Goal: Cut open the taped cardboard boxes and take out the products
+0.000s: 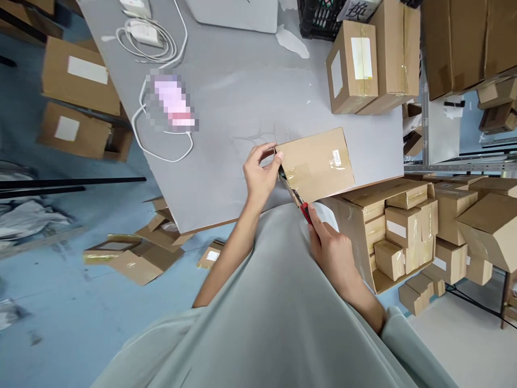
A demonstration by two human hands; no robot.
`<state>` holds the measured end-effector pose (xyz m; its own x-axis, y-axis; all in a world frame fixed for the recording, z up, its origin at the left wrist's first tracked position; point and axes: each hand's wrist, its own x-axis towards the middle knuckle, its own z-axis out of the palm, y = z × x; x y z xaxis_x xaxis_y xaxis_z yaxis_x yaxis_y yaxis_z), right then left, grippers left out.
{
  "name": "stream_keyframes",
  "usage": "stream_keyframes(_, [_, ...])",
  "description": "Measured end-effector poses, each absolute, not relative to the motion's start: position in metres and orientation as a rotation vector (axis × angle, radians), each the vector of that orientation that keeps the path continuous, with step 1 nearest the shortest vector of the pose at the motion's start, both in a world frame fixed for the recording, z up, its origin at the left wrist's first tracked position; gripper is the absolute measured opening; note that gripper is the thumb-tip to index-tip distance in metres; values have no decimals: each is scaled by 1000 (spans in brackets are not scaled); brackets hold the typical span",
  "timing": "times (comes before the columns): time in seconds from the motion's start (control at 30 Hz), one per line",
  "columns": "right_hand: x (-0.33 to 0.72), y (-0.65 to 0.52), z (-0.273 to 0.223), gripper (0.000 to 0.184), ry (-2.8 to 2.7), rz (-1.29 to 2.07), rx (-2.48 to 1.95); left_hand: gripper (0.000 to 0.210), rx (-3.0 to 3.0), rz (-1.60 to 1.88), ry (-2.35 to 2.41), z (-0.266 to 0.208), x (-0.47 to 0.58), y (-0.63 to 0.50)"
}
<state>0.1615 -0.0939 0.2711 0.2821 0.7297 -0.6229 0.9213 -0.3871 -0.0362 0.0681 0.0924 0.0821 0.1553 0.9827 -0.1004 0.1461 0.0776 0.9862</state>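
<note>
A small brown cardboard box (315, 161) lies on the grey table, with clear tape and a little white label on its upper face. My left hand (260, 172) pinches the box's left end between thumb and fingers. In my right hand (331, 245) is a red utility knife (305, 211), its blade pointing up and left at the box's near left corner. The left end of the box seems partly parted, with a dark gap beside my left thumb. What lies inside cannot be made out.
On the grey table (226, 108) are a coiled white cable with a charger (147, 33), a blurred phone (173, 102), a laptop (238, 13) and two taped boxes (351, 67). A large carton (363, 210) of small boxes stands right; opened boxes (141, 258) litter the floor left.
</note>
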Motion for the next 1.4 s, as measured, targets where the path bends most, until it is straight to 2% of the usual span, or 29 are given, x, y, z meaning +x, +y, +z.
stream_keyframes(0.27, [169,-81,250,63,1430,-952,2266,61,1382,923,1232,78,66,92])
stream_keyframes(0.6, [162,-76,254,62,1450,-981,2219,57,1399,930,1264,78,67,88])
stream_keyframes(0.9, [141,-54,268,81,1366,-883,2036,47,1381,1027,1279,79,76,88])
stream_keyframes(1.07, [141,-77,272,80,1340,-905,2023,43,1340,1037,1274,79,79,85])
stream_keyframes(1.23, [153,-99,276,68,1462,-804,2240,46,1296,1072,1274,77,80,83])
stream_keyframes(1.33, [184,-105,274,60,1510,-726,2555,51,1243,1064,1295,74,81,84])
stream_keyframes(1.4, [219,-106,260,60,1447,-642,2828,55,1152,1078,1297,70,84,84])
